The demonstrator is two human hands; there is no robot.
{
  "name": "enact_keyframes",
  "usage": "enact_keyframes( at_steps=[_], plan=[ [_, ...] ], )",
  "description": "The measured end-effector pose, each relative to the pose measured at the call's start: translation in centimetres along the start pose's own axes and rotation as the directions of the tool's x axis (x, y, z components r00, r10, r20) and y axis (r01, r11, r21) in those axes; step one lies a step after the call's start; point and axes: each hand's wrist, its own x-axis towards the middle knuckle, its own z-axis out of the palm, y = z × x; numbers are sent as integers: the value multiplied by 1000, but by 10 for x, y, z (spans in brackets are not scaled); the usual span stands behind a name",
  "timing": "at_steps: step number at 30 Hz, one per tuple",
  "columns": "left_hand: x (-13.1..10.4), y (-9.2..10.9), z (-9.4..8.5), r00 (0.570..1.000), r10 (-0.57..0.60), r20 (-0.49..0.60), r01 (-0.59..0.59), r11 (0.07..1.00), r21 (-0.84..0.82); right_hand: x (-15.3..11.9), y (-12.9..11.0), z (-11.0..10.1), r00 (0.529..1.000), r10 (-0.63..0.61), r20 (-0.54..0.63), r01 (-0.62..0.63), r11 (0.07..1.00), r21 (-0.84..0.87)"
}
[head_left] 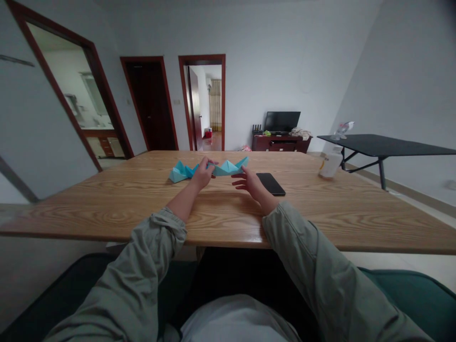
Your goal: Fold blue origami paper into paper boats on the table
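**A:** so what's going on at the tabletop (320, 213) right now?

**B:** person sitting at it, both sleeves pushed up. There's a folded blue paper piece (213, 168) lying toward the far middle, pointy peaks all along it, kind of a zigzag strip running left to right. The left hand (202, 174) is on it, fingers pinching the paper about mid-length. The right hand (249, 184) hangs just near of the right end, fingers loosely spread and slightly curled, not gripping anything as far as I can see.

**A:** how far along does it look?

**B:** I'd say well into it. Lots of creases are already in and the thing holds a 3D shape. Whether it's finished I can't tell; the left end looks a bit bunched, so my guess is some shaping is left.

**A:** anything else around?

**B:** dark phone (270, 183) lying flat just right of the right hand, and a white bottle (330, 164) further right near the far edge. Both well apart from the paper.
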Motion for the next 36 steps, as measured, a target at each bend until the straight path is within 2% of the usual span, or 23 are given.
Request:
enact_keyframes(
  at_steps=[5, 8, 11, 14, 17, 20, 23, 26, 30, 33, 36],
  plan=[
    [-1, 4, 18, 996, -45, -79, 39, 997, -66, -4, 0, 5, 996, -83, -25, 81, 994, -71],
    [-2, 8, 23, 991, -86, -106, 69, 986, -151, -3, -2, 6, 995, -79, -61, 77, 997, -24],
    [-2, 11, 22, 979, -162, -121, 119, 945, -303, -3, -5, 6, 995, -40, -96, 45, 998, 48],
    [-2, 12, 19, 969, -233, -78, 173, 874, -455, -6, -8, 6, 996, -38, -85, 43, 997, 68],
    [-5, 15, 18, 967, -254, 0, 216, 824, -524, -8, -7, 7, 996, -82, -46, 82, 997, 1],
    [-11, 20, 17, 966, -243, 94, 255, 813, -523, -7, -3, 9, 990, -136, -23, 132, 981, -144],
    [-17, 25, 17, 953, -232, 195, 301, 807, -509, -6, 2, 12, 984, -178, -7, 164, 920, -356],
    [-18, 25, 20, 948, -239, 212, 314, 822, -476, -8, 3, 14, 978, -208, 24, 195, 864, -465],
    [-11, 17, 21, 946, -313, 87, 321, 865, -385, -11, 4, 11, 969, -194, 154, 241, 883, -404],
    [-6, 11, 19, 942, -337, 0, 318, 888, -333, -9, 4, 8, 965, -104, 243, 160, 961, -227],
    [-6, 6, 18, 950, -313, 5, 304, 919, -250, -6, 2, 7, 967, -41, 252, 60, 996, -69]
  ],
)
